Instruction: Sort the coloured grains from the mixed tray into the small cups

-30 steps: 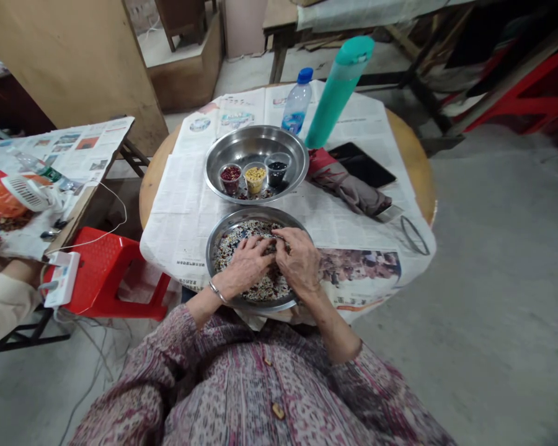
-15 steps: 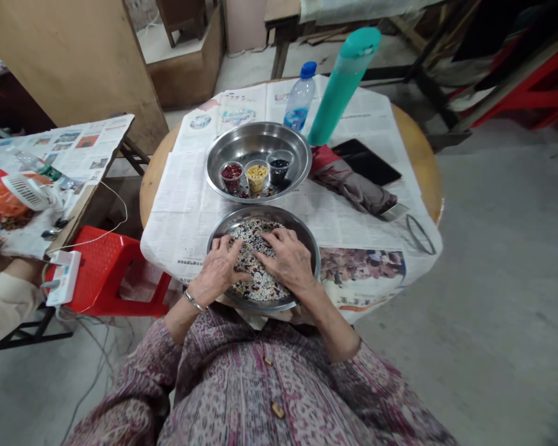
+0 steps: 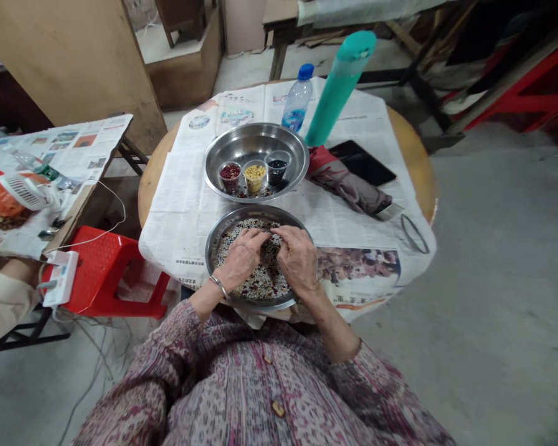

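Note:
Both my hands are over the near metal bowl [image 3: 212, 248], which holds a mix of white, dark red, black and yellow grains and beans [image 3: 260, 289]. My left hand [image 3: 242, 255], with a silver bangle at the wrist, is closed with its fingers bent inward. Facing it, my right hand [image 3: 298, 260] is closed too, thumb and fingertips drawn together. The fingertips of the two hands nearly meet above the mix; whatever they pinch is too small or hidden. Behind, a larger metal basin [image 3: 242, 144] holds clear cups of red beans [image 3: 230, 171], yellow kernels [image 3: 254, 172] and black beans [image 3: 278, 165].
Newspaper [image 3: 177, 192] covers the round table. A water bottle [image 3: 298, 99], a teal bottle [image 3: 339, 90], a folded umbrella [image 3: 348, 184], a black tablet [image 3: 363, 162] and a dark loop [image 3: 415, 234] stand or lie there. Left are a red stool [image 3: 102, 272], power strip [image 3: 61, 279] and another person's arm [image 3: 9, 297].
My hands were spread apart on the grains. They have come together over the middle of the bowl, and their fingers have closed.

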A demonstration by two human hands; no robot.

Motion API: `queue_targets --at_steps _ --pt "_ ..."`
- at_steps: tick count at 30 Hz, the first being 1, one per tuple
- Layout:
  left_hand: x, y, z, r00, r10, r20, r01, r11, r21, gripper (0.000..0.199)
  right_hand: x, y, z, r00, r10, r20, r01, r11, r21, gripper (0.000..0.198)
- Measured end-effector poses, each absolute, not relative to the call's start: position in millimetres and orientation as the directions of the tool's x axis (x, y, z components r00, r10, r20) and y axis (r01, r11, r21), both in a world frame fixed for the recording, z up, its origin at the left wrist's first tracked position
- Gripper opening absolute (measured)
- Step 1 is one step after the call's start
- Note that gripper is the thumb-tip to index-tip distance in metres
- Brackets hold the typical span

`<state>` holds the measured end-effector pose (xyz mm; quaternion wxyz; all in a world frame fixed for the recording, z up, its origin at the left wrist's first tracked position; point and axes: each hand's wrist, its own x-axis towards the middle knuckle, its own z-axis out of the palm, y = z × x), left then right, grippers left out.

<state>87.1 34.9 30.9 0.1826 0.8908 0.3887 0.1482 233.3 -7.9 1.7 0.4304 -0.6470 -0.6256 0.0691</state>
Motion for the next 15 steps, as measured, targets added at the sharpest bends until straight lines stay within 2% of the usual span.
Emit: queue_targets --at_steps 3,6,7,9,11,15 --pt "79 36 36 0.679 0.727 0.105 0.664 -0.669 0.335 0.029 233 -8 3 0.206 0.869 0.450 0.760 0.147 -0.633 0.041" --pt "70 30 37 0.776 0.630 0.036 0.594 -0.749 0.295 0.041 233 -8 2 0.195 0.876 0.441 0.769 0.143 -0.623 0.038" --pt "67 27 37 0.800 0.600 0.018 0.569 -0.768 0.294 0.040 233 -8 2 0.191 0.879 0.436 0.771 0.141 -0.621 0.037" --pt "62 22 37 0.823 0.568 0.003 0.542 -0.787 0.296 0.025 233 -7 2 0.181 0.887 0.425 0.772 0.140 -0.620 0.036" --pt "55 17 38 0.806 0.591 0.001 0.567 -0.774 0.281 0.016 233 -7 3 0.169 0.893 0.418 0.771 0.144 -0.620 0.034" --pt "38 10 40 0.651 0.759 0.006 0.745 -0.640 0.191 0.025 231 -6 4 0.138 0.900 0.414 0.769 0.167 -0.617 0.031"
